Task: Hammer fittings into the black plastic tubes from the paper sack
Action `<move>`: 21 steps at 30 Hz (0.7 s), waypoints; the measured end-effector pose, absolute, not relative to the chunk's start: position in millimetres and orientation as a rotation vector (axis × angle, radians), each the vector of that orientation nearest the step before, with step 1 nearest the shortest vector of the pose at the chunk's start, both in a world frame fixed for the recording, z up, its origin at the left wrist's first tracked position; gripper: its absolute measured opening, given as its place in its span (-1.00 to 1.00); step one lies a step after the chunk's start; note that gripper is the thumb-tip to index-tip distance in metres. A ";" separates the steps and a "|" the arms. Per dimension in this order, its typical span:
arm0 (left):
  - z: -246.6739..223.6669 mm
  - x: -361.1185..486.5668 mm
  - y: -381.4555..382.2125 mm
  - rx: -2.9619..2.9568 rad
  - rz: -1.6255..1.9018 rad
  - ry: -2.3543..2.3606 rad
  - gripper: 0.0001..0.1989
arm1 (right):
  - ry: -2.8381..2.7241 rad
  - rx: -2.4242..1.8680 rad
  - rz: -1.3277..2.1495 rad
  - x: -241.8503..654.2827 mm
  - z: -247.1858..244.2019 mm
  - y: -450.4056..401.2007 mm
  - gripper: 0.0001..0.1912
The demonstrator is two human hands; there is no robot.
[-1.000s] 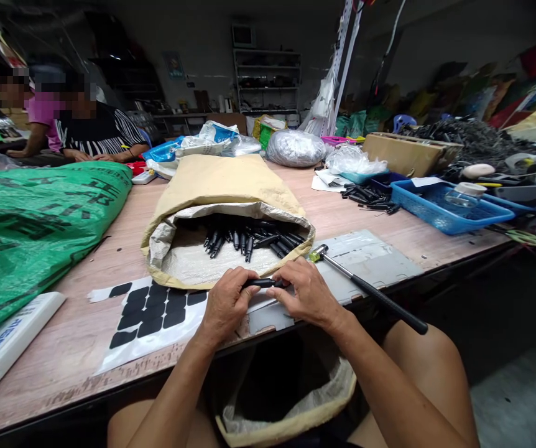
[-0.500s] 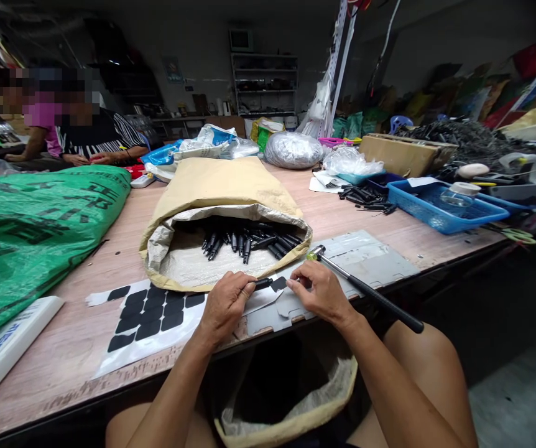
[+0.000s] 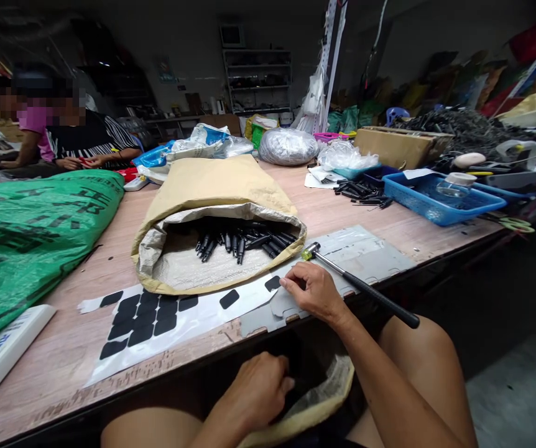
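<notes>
My right hand [image 3: 313, 289] is over the table's front edge, thumb and forefinger pinched at the corner of a black rounded-square sticker [image 3: 272, 283]. That sticker is at the right end of a white backing sheet [image 3: 175, 342] bearing several more. Below the table edge, my left hand [image 3: 263, 389] hangs over the mouth of a lined sack [image 3: 317, 414] between my knees. Its fingers are curled, and what they hold, if anything, is hidden. Behind the sheet lies an open tan sack [image 3: 231, 180] with slim black cylindrical parts [image 3: 235, 242] inside.
A black-handled hammer [image 3: 365, 289] lies on a grey board [image 3: 370, 249] at right. Beyond are a blue tray [image 3: 440, 211] and loose black parts [image 3: 361, 191]. A green sack [image 3: 39, 230] and a white box [image 3: 11, 354] lie at left. Co-workers [image 3: 86, 140] sit at far left.
My left hand has moved down from the table to the lap sack, and the black cylindrical part it held is out of sight. My right hand stays by the sticker.
</notes>
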State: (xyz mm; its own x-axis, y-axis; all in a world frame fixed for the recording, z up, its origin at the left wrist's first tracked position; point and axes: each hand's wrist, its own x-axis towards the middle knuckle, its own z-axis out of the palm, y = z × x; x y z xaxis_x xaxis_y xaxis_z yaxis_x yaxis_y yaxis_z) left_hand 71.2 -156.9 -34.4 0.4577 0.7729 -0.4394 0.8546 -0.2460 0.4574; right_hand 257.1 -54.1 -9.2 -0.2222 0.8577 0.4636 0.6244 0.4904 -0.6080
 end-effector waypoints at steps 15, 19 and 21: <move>4.4 83.4 -132.8 2.076 -0.174 1.070 -0.76 | -1.973 -1.256 0.319 254.8 -10.3 -55.0 -0.81; 57.7 55.1 -71.5 2.059 0.351 1.309 -0.71 | -1.975 -1.272 0.295 254.0 -10.6 -54.4 -0.81; 60.5 44.8 -33.6 2.091 0.572 1.804 -0.70 | -1.970 -1.273 0.295 254.0 -10.6 -54.0 -0.80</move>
